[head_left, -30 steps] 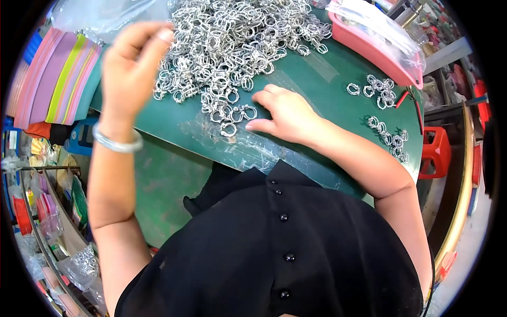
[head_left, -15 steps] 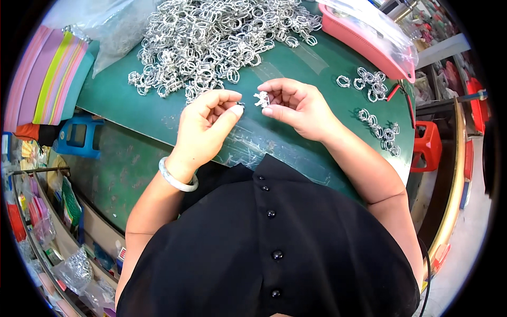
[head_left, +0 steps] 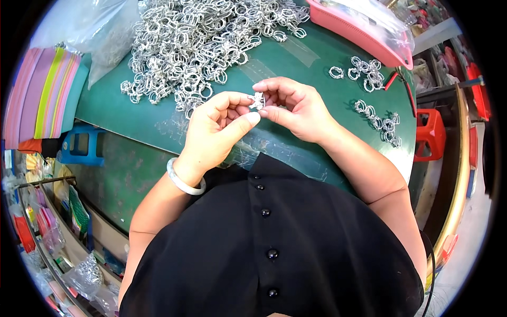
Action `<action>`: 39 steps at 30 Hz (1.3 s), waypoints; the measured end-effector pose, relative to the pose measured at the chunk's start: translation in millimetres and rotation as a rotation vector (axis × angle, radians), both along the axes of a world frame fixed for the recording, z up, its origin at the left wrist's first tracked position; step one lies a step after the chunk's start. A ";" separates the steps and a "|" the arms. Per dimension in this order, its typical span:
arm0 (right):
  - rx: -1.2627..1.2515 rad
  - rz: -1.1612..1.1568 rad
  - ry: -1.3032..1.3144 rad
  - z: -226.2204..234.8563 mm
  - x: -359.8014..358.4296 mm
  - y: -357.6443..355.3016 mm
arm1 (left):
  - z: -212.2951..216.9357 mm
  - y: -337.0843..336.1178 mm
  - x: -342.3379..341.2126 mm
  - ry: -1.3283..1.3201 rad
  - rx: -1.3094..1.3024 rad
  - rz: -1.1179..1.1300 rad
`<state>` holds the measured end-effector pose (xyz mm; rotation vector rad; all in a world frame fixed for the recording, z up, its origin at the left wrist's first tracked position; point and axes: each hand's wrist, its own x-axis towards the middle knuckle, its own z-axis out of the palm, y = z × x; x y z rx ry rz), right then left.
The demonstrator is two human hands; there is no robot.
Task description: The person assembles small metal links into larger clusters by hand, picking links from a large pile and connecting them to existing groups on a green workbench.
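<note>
Between my fingertips, above the near part of the green table (head_left: 296, 66), is a small silver metal ring piece (head_left: 257, 100) with a knobbly ornament. My right hand (head_left: 298, 108) pinches it from the right, thumb and forefinger closed on its edge. My left hand (head_left: 219, 124) comes to its other side, thumb and fingertips pressed together against or right beside it. Whatever is in the left pinch is too small to make out. Just beyond the hands spreads a large heap of similar silver rings (head_left: 195, 50). A pale bangle (head_left: 182, 179) circles my left wrist.
To the right lie two small groups of silver rings, one farther (head_left: 368, 71) and one nearer (head_left: 377, 121), beside red-handled pliers (head_left: 391, 81). A pink basket (head_left: 364, 31) stands at the back right. Stacked coloured sheets (head_left: 45, 100) and a clear plastic bag (head_left: 108, 39) are at left.
My left hand has moved right and slightly down, closing the gap to the ring piece. My right hand still pinches that piece. The whole view has shifted slightly.
</note>
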<state>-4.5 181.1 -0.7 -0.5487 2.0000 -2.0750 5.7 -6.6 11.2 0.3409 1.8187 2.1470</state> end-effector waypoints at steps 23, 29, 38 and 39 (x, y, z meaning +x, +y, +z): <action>-0.069 0.069 0.177 -7.2 -2.9 2.5 | -17.2 3.9 -1.6 -0.083 0.199 0.063; -0.141 0.006 0.056 -3.2 -0.7 -1.8 | -17.6 2.5 -2.4 0.006 0.192 0.062; -0.133 0.011 0.059 -3.5 -0.6 -2.1 | -18.0 0.6 -2.8 0.007 0.169 0.073; -0.131 0.008 0.058 -3.0 -0.6 -2.0 | -18.8 0.2 -3.2 -0.008 0.160 0.065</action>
